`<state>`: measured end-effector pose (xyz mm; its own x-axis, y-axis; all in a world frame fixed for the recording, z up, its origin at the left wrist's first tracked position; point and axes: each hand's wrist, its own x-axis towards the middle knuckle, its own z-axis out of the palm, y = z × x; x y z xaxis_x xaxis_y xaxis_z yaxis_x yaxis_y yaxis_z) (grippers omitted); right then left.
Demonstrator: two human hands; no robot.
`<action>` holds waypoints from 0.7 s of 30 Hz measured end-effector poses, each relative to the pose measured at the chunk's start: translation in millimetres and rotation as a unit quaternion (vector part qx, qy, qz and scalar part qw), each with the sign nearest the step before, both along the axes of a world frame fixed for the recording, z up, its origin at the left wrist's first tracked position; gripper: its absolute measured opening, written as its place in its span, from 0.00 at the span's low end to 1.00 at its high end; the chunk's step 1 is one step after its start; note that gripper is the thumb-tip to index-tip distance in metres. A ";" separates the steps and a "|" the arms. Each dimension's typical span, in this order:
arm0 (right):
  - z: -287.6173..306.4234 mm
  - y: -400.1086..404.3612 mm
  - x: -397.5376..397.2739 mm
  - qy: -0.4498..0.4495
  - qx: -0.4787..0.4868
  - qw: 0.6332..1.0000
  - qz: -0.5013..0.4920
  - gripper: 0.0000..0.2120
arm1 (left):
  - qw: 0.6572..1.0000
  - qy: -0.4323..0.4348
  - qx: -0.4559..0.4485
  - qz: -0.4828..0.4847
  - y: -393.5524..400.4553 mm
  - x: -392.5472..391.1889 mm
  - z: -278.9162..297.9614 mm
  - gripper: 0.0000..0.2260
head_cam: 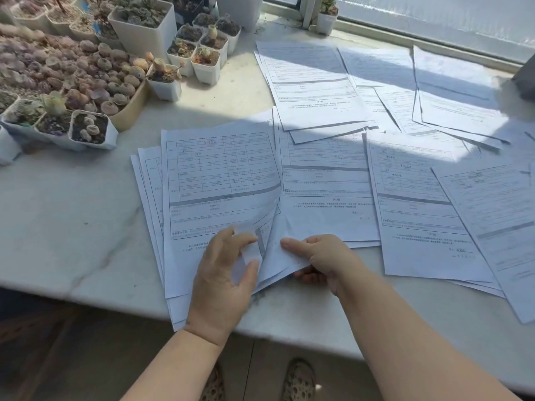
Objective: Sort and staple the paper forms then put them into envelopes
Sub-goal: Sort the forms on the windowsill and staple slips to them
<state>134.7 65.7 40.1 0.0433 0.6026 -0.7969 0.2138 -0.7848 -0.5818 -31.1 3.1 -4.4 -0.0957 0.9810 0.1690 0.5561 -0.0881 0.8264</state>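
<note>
Printed paper forms lie spread over a white marble table [72, 221]. A stack of forms [214, 180] sits in front of me at the near edge, its lower right corner curled up. My left hand [223, 282] rests on that stack and pinches the lifted corner between thumb and fingers. My right hand [315, 259] grips the bottom edge of a sheet beside it, thumb on top. Other piles of forms lie to the right [417, 204] and further back [312, 82]. No stapler or envelope is visible.
Many small white pots of succulents [144, 27] and a tray of them [72, 91] crowd the far left of the table. A window sill [405, 33] runs along the back right. The table's near edge is just below my wrists.
</note>
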 end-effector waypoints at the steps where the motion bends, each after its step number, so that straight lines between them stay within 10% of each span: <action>1: 0.0 0.2 -0.4 -0.001 -0.001 1.000 0.003 0.14 | 0.999 0.023 0.002 -0.025 0.8 0.5 -0.2 0.12; 8: -0.1 -1.1 4.8 0.013 0.000 1.000 -0.003 0.14 | 0.999 0.029 -0.017 -0.008 -1.7 -3.6 -3.1 0.12; 21: 0.5 -11.8 1.8 0.019 0.046 0.999 0.012 0.13 | 0.997 -0.041 -0.072 0.006 -4.9 -6.4 8.8 0.45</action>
<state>136.5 53.8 40.6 -0.0018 0.6744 -0.7384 0.2091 -0.7218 -0.6598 -37.5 -1.9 4.4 -0.1152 0.9932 0.0179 0.4874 0.0408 0.8723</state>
